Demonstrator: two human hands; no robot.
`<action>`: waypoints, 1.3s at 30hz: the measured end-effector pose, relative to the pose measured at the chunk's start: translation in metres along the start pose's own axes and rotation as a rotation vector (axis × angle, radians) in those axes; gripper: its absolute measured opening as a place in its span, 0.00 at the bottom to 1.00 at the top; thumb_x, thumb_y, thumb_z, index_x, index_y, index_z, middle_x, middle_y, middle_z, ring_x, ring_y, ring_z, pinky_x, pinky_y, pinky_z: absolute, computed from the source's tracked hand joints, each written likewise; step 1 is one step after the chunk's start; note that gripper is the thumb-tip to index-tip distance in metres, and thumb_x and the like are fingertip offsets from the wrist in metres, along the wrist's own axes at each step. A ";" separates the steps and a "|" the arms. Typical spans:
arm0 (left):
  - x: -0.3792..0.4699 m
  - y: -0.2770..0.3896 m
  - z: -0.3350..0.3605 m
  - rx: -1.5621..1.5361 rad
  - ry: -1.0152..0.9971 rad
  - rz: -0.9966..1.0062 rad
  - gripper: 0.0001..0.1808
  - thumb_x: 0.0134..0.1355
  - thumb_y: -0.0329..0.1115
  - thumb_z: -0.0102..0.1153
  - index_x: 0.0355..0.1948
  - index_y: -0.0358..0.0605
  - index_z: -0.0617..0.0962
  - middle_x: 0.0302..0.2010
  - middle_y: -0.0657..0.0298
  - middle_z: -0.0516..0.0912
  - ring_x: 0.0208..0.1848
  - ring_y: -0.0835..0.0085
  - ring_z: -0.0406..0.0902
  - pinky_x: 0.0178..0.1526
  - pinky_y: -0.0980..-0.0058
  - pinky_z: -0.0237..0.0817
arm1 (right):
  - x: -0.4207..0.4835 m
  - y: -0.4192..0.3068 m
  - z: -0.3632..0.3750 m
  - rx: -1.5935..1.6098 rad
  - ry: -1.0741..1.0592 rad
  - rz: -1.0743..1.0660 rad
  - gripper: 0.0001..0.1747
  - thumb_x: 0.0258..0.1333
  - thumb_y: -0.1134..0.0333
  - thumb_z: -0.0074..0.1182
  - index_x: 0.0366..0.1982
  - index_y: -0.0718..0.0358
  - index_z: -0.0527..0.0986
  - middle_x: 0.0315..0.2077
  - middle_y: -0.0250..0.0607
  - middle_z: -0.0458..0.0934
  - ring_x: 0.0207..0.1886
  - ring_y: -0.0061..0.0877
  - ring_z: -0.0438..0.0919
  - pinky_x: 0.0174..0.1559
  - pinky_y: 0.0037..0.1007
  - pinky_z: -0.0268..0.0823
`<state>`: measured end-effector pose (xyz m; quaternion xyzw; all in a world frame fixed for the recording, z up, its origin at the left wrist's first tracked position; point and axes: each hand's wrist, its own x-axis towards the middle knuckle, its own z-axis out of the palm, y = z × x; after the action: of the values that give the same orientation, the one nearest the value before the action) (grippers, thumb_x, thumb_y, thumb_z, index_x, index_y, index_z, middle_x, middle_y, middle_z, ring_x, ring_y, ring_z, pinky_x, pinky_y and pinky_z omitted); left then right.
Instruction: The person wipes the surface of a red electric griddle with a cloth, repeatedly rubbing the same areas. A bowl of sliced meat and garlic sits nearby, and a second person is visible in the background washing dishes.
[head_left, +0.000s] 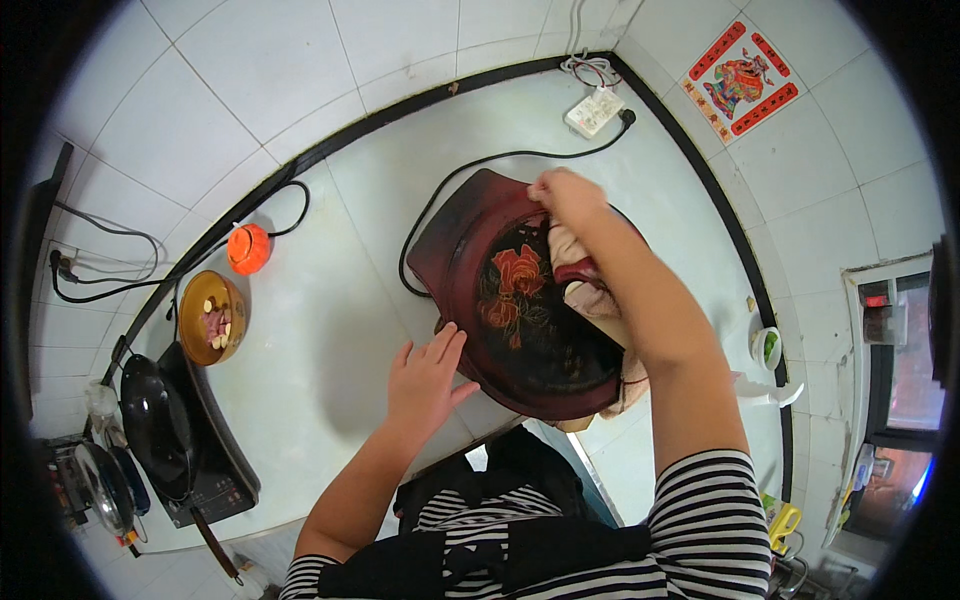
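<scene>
A dark red electric griddle with a rose pattern on its black round plate (495, 360) stands tilted on the white countertop (360, 315) before me. My left hand (427, 379) is at its lower left rim, fingers spread. Above, my right hand (566, 196) has its fingers curled at the upper rim; blur and the angle hide whether it grips the rim or anything else. Under my right forearm lie a bundled pinkish cloth (566, 247) and a pale board-like piece (609, 326), both partly hidden. More cloth shows at the griddle's lower right edge.
A black power cord (480, 159) loops behind the griddle to a white power strip (594, 112). On the left are an orange jar (248, 249), a yellow bowl (206, 360) with meat and garlic, and a black wok (154, 427) on an induction cooker (217, 499). A small white bowl (757, 349) stands right.
</scene>
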<state>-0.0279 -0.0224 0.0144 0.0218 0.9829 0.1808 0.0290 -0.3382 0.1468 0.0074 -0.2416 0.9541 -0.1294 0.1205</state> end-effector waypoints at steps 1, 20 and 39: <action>0.000 -0.001 0.001 -0.008 -0.001 -0.002 0.39 0.48 0.50 0.68 0.60 0.49 0.70 0.64 0.64 0.70 0.61 0.67 0.71 0.62 0.54 0.59 | -0.003 0.016 -0.009 -0.011 -0.025 0.089 0.14 0.55 0.55 0.55 0.39 0.51 0.81 0.44 0.39 0.81 0.48 0.37 0.79 0.49 0.38 0.70; 0.002 -0.013 0.011 -0.057 0.071 0.072 0.39 0.48 0.49 0.70 0.59 0.47 0.72 0.63 0.64 0.71 0.57 0.66 0.74 0.61 0.53 0.60 | -0.243 0.159 -0.035 -0.229 -0.021 0.479 0.14 0.50 0.59 0.55 0.36 0.58 0.81 0.34 0.52 0.82 0.41 0.47 0.80 0.43 0.41 0.72; 0.002 -0.015 0.013 -0.048 0.052 0.072 0.38 0.49 0.51 0.69 0.59 0.46 0.72 0.63 0.62 0.71 0.59 0.65 0.73 0.61 0.56 0.60 | -0.189 0.069 -0.204 1.321 0.874 0.136 0.15 0.62 0.63 0.57 0.47 0.64 0.75 0.40 0.33 0.79 0.41 0.20 0.77 0.43 0.23 0.71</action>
<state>-0.0295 -0.0313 -0.0029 0.0518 0.9772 0.2057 -0.0027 -0.2661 0.3364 0.2090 0.0111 0.6535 -0.7440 -0.1390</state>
